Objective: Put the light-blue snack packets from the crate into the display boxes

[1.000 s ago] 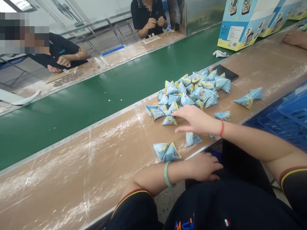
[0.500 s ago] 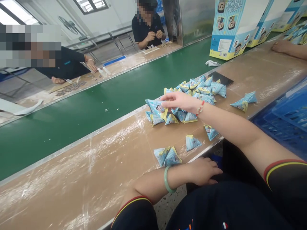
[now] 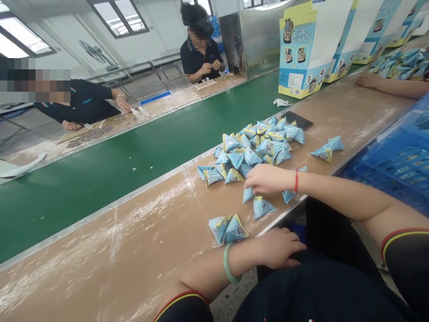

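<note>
My right hand (image 3: 270, 179) is closed on a small blue pyramid-shaped packet (image 3: 248, 195), low over the tabletop in front of the pile; the fingers partly hide it. Behind it lies a heap of blue and yellow pyramid packets (image 3: 251, 155). Just below the hand stands a single packet (image 3: 262, 208). Two packets (image 3: 229, 229) touch each other near my left forearm, and another packet (image 3: 288, 196) shows partly under my right wrist. My left hand (image 3: 280, 247) rests on my lap below the table edge, fingers loosely stretched, holding nothing.
A green conveyor belt (image 3: 174, 132) runs beyond the brown tabletop (image 3: 83, 250). Tall printed boxes (image 3: 296, 67) stand on the belt at the right. Blue crates (image 3: 398, 143) sit to my right. A co-worker's arm (image 3: 392, 86) lies at far right; two people work across the belt.
My right hand has drawn back from the pile's left front toward me with a packet. The view has tilted slightly. My left hand stays on my lap.
</note>
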Available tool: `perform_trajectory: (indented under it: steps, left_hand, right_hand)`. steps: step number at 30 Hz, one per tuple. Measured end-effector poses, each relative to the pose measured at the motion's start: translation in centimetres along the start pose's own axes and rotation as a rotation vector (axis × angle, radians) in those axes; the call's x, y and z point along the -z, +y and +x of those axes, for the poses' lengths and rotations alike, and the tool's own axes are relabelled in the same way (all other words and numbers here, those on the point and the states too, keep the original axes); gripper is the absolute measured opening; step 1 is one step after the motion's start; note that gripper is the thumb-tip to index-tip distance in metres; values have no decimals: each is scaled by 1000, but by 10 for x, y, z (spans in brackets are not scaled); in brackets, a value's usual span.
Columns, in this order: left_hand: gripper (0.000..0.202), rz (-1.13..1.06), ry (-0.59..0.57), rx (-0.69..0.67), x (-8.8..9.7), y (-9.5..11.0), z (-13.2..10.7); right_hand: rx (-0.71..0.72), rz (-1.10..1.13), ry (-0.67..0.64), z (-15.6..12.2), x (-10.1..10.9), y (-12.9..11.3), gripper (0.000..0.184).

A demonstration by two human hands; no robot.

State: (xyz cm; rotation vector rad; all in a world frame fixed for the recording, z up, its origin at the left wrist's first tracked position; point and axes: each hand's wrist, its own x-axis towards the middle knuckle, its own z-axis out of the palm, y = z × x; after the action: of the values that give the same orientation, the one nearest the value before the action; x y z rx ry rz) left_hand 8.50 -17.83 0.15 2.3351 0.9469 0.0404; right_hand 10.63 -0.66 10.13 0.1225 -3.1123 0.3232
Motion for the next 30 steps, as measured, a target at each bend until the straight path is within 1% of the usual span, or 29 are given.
perform_trajectory:
  steps: [2,4,6,8,10,11,13,14,15,17,18,19,20,21,23,25,26,28,30]
  left_hand:
    - [51,-14,-8,12,1,0,-1]
    - [52,-34,-15,19,2,0,-2]
    - [54,-63,-10,25,5,1,-3]
    - [55,-109,20,36,9,3,-4]
    - [52,-160,69,48,13,4,-6]
    - [51,-183,90,50,15,5,-6]
    - [49,-214,111,54,18,6,-7]
    - [48,-222,108,55,20,7,-7]
    - [48,-227,98,56,21,7,-7]
    - [48,-226,61,50,20,8,-8]
    - [48,-214,40,46,17,8,-8]
    - [48,-189,19,47,13,7,-8]
    - [48,-151,0,55,8,4,-8]
    - [49,-98,-20,75,1,1,-7]
    - [48,32,-46,130,-15,-12,-6]
    - [48,139,-49,153,-33,-28,-4]
    - [47,181,-48,158,-42,-37,-3]
    - [46,235,-57,175,-60,-51,1]
    - [44,253,-55,241,-78,-58,5]
  right_hand:
    - [55,-27,-67,-3,-8,-4,17]
    - [93,11,-65,-7,-8,-7,25]
    - [82,65,7,-16,-2,-6,33]
    - [16,117,153,-32,9,1,43]
    - [-115,148,349,-60,18,18,47]
    - [-211,139,455,-79,21,29,47]
    - [-456,63,640,-122,19,58,51]
    - [-590,15,699,-144,14,74,57]
    - [-719,-17,722,-165,7,90,68]
    - [-929,17,676,-199,-10,119,92]
    - [-996,67,631,-210,-20,131,101]
    - [-1035,117,584,-216,-29,141,106]
    - [-1048,153,544,-219,-37,149,107]
    - [-1050,164,516,-218,-44,154,103]
    - [-1039,124,503,-212,-56,159,83]
    - [-1019,60,553,-206,-66,160,63]
    - [-1006,35,596,-204,-70,159,56]
    - [-976,9,687,-202,-78,159,50]
    - [-967,-4,754,-202,-84,158,47]
